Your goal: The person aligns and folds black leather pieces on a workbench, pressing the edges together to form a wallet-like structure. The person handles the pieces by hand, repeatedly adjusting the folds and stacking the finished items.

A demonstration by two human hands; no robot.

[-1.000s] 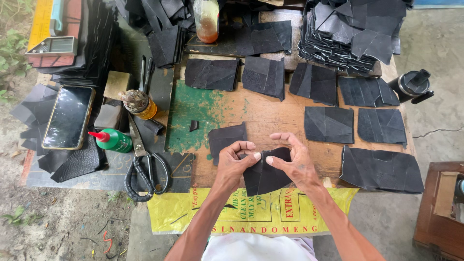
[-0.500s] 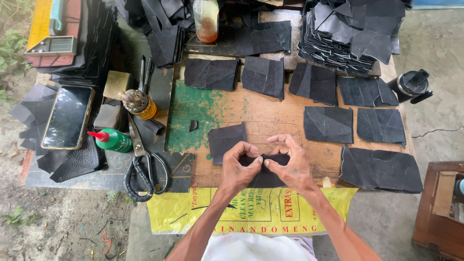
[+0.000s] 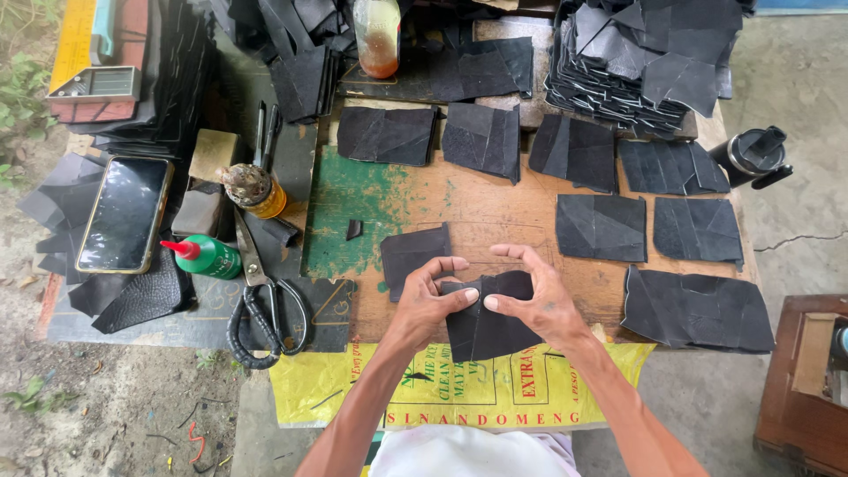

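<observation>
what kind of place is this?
Likely a small outdoor leather-craft bench: black cut pieces cover a worn wooden table, a stack at the back, scissors and a green glue bottle beside, over bare ground.

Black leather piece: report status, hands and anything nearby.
Left hand and right hand pinch black leather piece together, thumbs meeting. Second black piece lies just behind. Scissors off to the left.

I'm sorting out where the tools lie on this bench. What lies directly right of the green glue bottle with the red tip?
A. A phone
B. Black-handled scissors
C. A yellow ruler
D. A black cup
B: the black-handled scissors lie just right of the green glue bottle, their blades running up past it, while the phone is on the bottle's left.
</observation>
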